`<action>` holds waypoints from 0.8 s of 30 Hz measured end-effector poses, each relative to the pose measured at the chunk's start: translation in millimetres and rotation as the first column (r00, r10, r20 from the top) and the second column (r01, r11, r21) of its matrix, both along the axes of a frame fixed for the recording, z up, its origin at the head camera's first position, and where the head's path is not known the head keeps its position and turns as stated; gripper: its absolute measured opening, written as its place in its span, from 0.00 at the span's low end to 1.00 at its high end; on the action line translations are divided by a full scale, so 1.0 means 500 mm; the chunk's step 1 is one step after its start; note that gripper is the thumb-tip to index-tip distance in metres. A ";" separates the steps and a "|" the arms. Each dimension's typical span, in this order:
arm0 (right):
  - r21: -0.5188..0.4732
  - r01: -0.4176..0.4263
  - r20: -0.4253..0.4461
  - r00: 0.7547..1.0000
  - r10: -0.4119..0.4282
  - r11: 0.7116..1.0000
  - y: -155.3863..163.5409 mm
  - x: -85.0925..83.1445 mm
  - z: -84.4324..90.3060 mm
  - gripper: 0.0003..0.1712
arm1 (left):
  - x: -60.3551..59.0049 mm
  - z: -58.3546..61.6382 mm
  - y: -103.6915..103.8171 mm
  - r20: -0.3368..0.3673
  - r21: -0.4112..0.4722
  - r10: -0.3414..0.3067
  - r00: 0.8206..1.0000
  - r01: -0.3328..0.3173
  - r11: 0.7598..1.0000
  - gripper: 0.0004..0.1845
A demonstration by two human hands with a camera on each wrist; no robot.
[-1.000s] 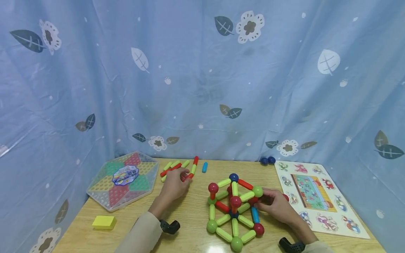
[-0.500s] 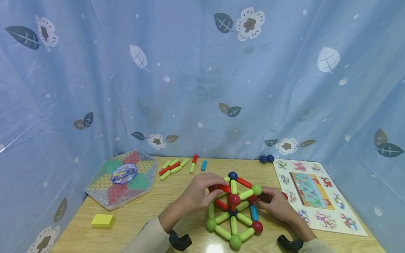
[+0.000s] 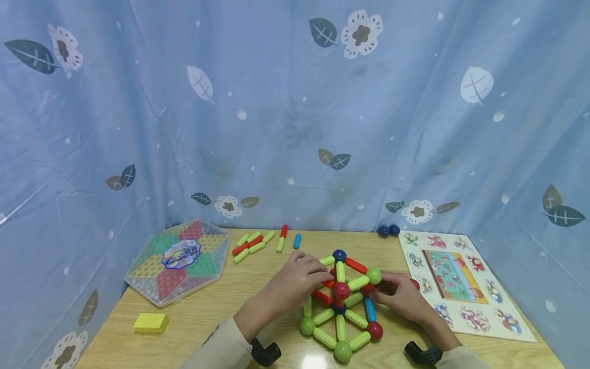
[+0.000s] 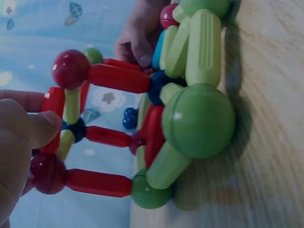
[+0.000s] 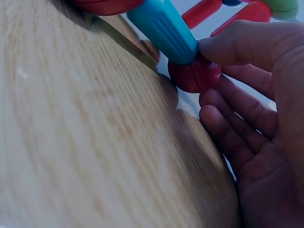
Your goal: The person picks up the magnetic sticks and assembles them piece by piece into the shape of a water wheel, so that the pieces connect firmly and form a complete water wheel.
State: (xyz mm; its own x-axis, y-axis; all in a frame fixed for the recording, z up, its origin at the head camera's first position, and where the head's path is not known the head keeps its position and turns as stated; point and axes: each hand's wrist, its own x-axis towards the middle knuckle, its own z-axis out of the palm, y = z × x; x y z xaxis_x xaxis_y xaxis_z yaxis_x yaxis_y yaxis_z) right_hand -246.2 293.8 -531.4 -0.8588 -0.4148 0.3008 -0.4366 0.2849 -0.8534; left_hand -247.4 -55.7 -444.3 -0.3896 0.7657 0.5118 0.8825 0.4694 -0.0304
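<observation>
A frame of coloured sticks and balls [image 3: 340,323] stands on the table, a ring of pale green, red and blue sticks below and a smaller ring raised above. My left hand [image 3: 295,284] pinches a red stick [image 4: 54,118] between thumb and fingers at the upper ring's left side. One end of that stick meets a red ball [image 4: 47,173]; its other end lies close to another red ball [image 4: 70,69]. On the frame's right side, my right hand [image 3: 405,300] holds a low red ball [image 5: 194,75] at the end of a blue stick [image 5: 164,31].
Several loose sticks [image 3: 249,248] lie at the back, with a single blue stick [image 3: 297,241] nearby. A hexagonal game board [image 3: 212,271] and a yellow block [image 3: 151,323] are on the left. Two dark blue balls [image 3: 388,231] and a picture puzzle [image 3: 507,302] lie right.
My left hand has come from the loose sticks to the frame's upper left, bringing a red stick, and has since turned slightly over it. My right hand stays on the low red ball.
</observation>
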 end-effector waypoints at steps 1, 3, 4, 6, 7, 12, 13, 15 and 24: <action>0.002 0.001 0.000 1.000 -0.001 1.000 0.001 0.000 -0.001 0.18 | 0.000 -0.003 0.002 -0.012 -0.002 0.008 1.000 -0.008 1.000 0.14; 0.003 0.007 0.003 1.000 -0.007 1.000 0.001 -0.001 -0.003 0.18 | 0.001 -0.008 0.007 -0.029 0.002 0.015 0.999 -0.015 1.000 0.13; 0.008 0.011 0.004 1.000 -0.011 1.000 0.001 -0.001 -0.004 0.18 | 0.000 -0.011 0.008 -0.036 0.007 0.014 0.999 -0.014 1.000 0.13; 0.020 0.024 0.007 1.000 -0.024 1.000 0.001 -0.001 -0.006 0.19 | -0.001 -0.019 0.008 -0.049 0.029 0.006 0.999 -0.005 1.000 0.13; 0.023 0.030 0.008 1.000 -0.030 0.999 0.001 -0.001 -0.007 0.19 | -0.002 -0.023 0.008 -0.055 0.049 -0.002 0.998 0.004 0.999 0.13; 0.031 0.028 0.008 1.000 -0.028 0.999 -0.005 0.001 -0.008 0.19 | -0.001 -0.062 -0.005 -0.017 0.336 0.006 1.000 0.000 0.942 0.17; 0.031 0.026 0.005 1.000 -0.026 0.999 -0.006 0.002 -0.007 0.19 | 0.000 -0.074 -0.008 0.016 0.421 0.029 0.999 -0.033 0.906 0.19; 0.034 0.025 0.002 1.000 -0.025 0.999 -0.007 0.003 -0.003 0.19 | 0.006 -0.099 -0.012 0.142 0.565 0.053 0.989 -0.124 0.816 0.21; 0.038 0.032 -0.008 0.999 -0.032 0.999 -0.001 0.002 -0.001 0.18 | 0.013 -0.156 -0.006 0.708 0.469 -0.034 0.705 -0.434 0.770 0.15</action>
